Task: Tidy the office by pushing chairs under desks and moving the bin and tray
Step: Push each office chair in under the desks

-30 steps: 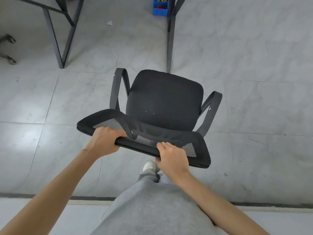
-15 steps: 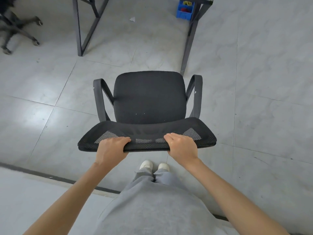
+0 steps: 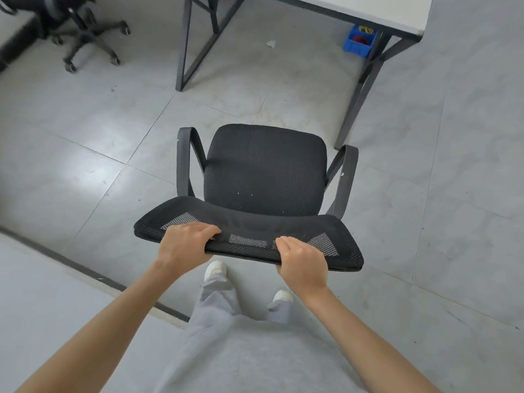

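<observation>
Right now your left hand point(image 3: 185, 245) and right hand point(image 3: 302, 263) each curl their fingers over the top edge of the chair point(image 3: 265, 171) backrest, thumbs hidden behind it. The chair stands just ahead of your feet, short of the desk point(image 3: 368, 9), seat facing it. Watch the right armrest point(image 3: 347, 177): it lies near the desk leg point(image 3: 360, 92), so a straight push could probably catch it there. Farther under sits a blue bin point(image 3: 358, 45) that the chair might knock.

Both hands point(image 3: 184, 245) on chair point(image 3: 265, 168) backrest
</observation>
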Tool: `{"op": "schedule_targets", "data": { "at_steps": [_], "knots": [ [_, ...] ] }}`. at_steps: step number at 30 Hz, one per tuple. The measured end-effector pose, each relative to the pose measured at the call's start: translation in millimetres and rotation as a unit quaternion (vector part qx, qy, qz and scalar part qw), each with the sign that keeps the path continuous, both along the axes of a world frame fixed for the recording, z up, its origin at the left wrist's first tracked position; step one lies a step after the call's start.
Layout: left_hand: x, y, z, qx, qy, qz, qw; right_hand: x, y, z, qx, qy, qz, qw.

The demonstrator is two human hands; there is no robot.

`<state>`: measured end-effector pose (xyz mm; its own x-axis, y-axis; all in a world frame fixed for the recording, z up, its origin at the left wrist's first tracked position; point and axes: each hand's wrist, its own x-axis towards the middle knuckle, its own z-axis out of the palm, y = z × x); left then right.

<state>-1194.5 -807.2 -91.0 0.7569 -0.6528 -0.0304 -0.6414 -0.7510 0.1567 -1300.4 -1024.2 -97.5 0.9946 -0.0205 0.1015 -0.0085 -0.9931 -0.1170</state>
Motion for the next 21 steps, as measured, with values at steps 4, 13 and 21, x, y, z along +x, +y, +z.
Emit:
{"op": "schedule_targets", "data": {
  "at_steps": [4,13,21],
  "knots": [
    [33,12,-3,-0.027,0.000,-0.025,0.999,27,11,-6,0.004,-0.003,-0.025,1.000],
    [143,47,1,-0.013,-0.008,-0.081,0.997,119,60,-10,0.035,-0.030,-0.114,0.992],
    [221,50,-9,0.009,-0.016,-0.082,0.996,205,57,-17,0.037,-0.014,-0.128,0.991]
  ]
}}
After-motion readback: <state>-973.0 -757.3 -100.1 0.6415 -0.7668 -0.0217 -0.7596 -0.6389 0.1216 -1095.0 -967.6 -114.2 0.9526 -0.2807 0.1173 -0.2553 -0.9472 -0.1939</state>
